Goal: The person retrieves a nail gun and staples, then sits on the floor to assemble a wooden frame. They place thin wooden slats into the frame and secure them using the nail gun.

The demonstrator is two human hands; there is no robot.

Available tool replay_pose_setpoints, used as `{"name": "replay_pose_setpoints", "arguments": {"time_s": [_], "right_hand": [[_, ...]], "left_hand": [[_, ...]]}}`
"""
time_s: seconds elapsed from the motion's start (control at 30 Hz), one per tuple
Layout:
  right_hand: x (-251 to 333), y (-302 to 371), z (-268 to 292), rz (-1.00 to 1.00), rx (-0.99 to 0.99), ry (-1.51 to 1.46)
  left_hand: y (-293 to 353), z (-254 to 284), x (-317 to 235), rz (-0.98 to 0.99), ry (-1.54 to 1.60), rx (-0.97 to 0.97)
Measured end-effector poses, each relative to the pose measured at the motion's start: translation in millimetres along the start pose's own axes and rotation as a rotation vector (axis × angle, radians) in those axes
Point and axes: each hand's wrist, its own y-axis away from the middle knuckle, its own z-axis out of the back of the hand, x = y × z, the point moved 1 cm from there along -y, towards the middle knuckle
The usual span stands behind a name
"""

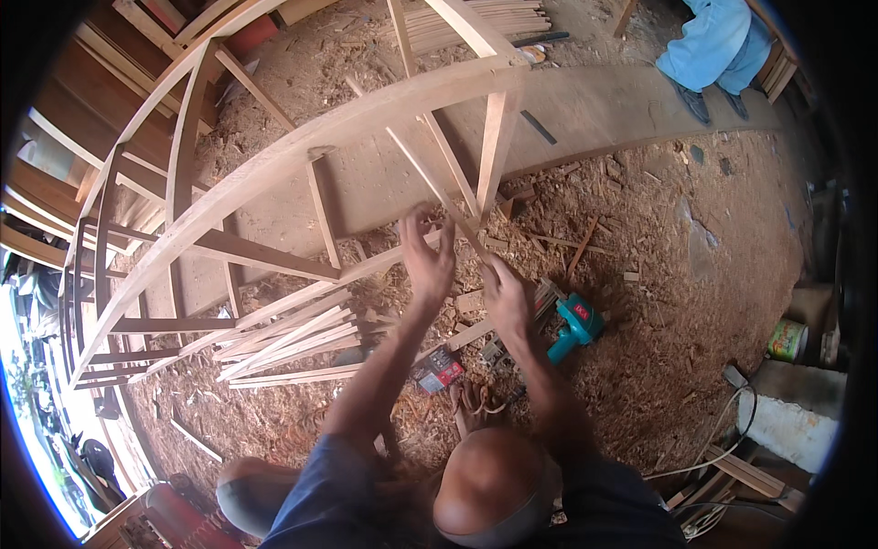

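My right hand is closed around the lower end of a thin wooden strip, which slants up to the left in front of the frame. My left hand is raised beside the strip, fingers apart and partly bent, near the lower rail of a large curved wooden frame. I cannot make out whether its fingertips touch the strip. The frame has long bent rails joined by several crosspieces. Just right of my right forearm, a teal power tool rests on the shavings.
A bundle of wooden strips lies left of my forearms. A red and black box sits near my foot. Wood shavings cover the ground. Another person's light blue trousers show at the far right; a can stands right.
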Motion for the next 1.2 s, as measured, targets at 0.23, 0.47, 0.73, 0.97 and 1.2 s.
{"name": "replay_pose_setpoints", "arguments": {"time_s": [0.23, 0.47, 0.73, 0.97, 1.2], "right_hand": [[15, -80, -66, 0.012, -0.009, 0.289], [-33, -4, -26, -0.209, 0.059, 0.166], [-55, 24, -19, -0.357, 0.070, 0.006], [-72, 86, 70, -0.356, -0.239, 0.289], [-144, 149, 102, -0.813, -0.231, -0.067]], "left_hand": [[-96, -35, 55, 0.502, -0.068, 0.572], [-98, -64, 80, 0.467, 0.013, 0.510], [-92, -57, 66, 0.633, 0.282, 0.562], [-91, -57, 76, 0.584, 0.293, 0.588], [-91, -58, 85, 0.541, 0.240, 0.632]]}}
